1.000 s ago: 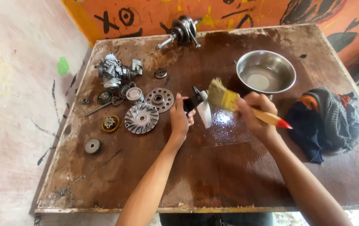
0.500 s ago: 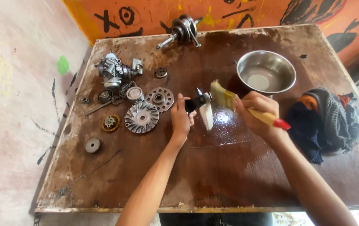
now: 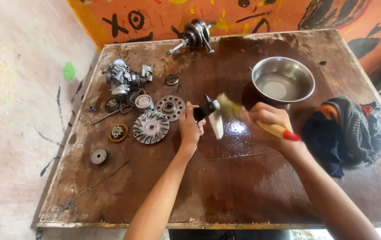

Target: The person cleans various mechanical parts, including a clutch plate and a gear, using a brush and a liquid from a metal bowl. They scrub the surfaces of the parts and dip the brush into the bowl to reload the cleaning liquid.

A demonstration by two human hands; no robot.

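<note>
Paintbrush (image 3: 235, 111) with pale bristles and a yellow handle tipped red sits in the right hand (image 3: 268, 124), the fingers wrapped tight round the handle so the bristles point away toward the left hand (image 3: 190, 126). That hand's fingers are closed on a small black part (image 3: 204, 110) with a pale blade-like piece hanging from it, lifted just clear of the table (image 3: 226, 186). The hold seems meant to steady the part while the bristles meet its far end, right beyond the fingertips of both hands. A wet, shining patch lies on the table directly under the brush, so drips appear to fall there rather than on the other pieces.

Just past the right hand's knuckles stands a metal bowl (image 3: 283, 80) with a little liquid in it, close enough for dipping. Outward of the right wrist lies a heap of dark rags (image 3: 343, 131). Outward of the left hand lie a finned pulley disc (image 3: 150, 127), a toothed gear (image 3: 169, 106), a brass-coloured gear (image 3: 118, 132) and a carburettor (image 3: 121, 76); a crankshaft (image 3: 195, 34) rests well beyond, at the table's far edge.

Compared with a second ago, the brush has swung from broadside to edge-on and lower, now pressed against the part, and the right hand has closed in on the left.
</note>
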